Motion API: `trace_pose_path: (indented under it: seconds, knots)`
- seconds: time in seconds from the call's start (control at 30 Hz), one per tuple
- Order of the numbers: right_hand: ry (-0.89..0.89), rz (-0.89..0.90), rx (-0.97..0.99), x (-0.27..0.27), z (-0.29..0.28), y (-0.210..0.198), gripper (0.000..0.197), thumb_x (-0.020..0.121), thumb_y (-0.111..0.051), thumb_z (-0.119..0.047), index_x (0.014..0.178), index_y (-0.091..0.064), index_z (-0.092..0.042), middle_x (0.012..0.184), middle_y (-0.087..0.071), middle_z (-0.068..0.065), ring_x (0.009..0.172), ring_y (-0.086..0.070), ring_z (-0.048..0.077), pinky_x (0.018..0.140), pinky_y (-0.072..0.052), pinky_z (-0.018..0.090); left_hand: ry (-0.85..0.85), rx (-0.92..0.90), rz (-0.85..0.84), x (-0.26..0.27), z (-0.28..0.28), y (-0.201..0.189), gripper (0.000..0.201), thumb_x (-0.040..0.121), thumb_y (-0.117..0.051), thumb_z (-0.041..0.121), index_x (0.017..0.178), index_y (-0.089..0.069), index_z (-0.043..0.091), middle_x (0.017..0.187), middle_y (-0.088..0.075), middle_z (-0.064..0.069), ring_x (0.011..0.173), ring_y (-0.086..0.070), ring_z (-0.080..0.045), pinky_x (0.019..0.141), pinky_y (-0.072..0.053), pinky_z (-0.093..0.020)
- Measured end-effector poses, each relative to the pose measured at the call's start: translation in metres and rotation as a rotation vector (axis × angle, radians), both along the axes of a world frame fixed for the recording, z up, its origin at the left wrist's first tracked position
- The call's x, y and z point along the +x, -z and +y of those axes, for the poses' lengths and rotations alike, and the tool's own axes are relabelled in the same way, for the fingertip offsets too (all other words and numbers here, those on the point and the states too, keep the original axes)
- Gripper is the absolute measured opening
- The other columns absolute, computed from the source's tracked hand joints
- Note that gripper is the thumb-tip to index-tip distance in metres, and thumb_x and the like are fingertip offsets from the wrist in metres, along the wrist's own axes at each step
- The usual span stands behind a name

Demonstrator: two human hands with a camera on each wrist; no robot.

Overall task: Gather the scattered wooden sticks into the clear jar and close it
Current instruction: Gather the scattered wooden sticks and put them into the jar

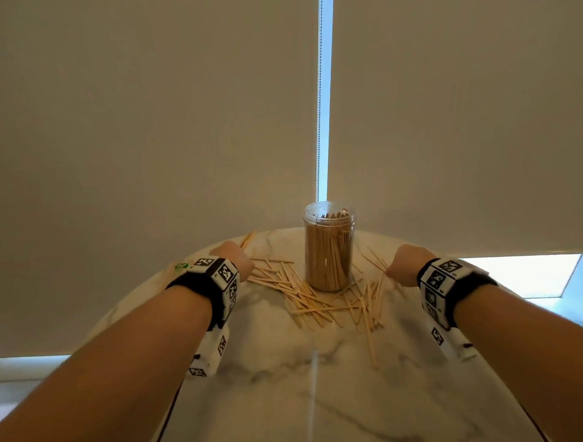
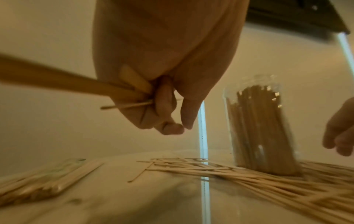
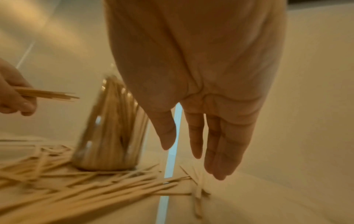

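A clear jar point(image 1: 330, 249) stands upright and lidless at the table's far middle, packed with wooden sticks. More loose sticks point(image 1: 307, 296) lie scattered around its base, mostly in front and to both sides. My left hand point(image 1: 233, 257) hovers left of the jar and grips a bundle of sticks point(image 2: 57, 81), whose ends poke out past the fist point(image 1: 249, 238). To the right of the jar, my right hand point(image 3: 197, 148) hangs above the table with straight fingers and holds nothing. Below its fingertips lie a few sticks point(image 3: 197, 191).
The round marble table point(image 1: 309, 389) ends just behind the jar, in front of drawn blinds. A clear packet of sticks with a green mark point(image 1: 176, 269) lies at the left edge, also visible low in the left wrist view point(image 2: 38, 178).
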State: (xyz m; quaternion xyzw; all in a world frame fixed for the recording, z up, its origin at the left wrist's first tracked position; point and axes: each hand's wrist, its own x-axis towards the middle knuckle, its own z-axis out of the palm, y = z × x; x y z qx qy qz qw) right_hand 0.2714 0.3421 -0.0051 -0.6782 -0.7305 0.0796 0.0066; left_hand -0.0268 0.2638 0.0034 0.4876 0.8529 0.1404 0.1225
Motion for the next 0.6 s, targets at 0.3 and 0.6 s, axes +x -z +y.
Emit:
trace_pose_path:
  seconds: [0.3,0.6]
  knots:
    - [0.002,-0.032,-0.054,-0.019,0.046,0.026,0.055,0.092,-0.055,-0.063,0.089,-0.059,-0.008,0.090,-0.066,0.005,0.084,-0.060,0.022,0.072,-0.048,0.029,0.042,-0.200,0.136,-0.005,0.049,0.040,0.064,0.098,-0.046,0.056,0.138,-0.053,0.006,0.140,-0.055,-0.014,0.126,-0.053,-0.030,0.103,-0.042,-0.036]
    - [-0.120,-0.039,-0.128,-0.036,-0.006,0.017,0.035,0.095,-0.064,-0.032,0.115,-0.068,-0.003,0.118,-0.069,0.012,0.096,-0.063,0.024,0.081,-0.050,0.030,0.221,-0.253,0.206,0.063,0.036,0.045,0.072,0.090,-0.052,0.067,0.127,-0.058,0.005,0.120,-0.063,-0.011,0.109,-0.060,-0.027,0.088,-0.047,-0.034]
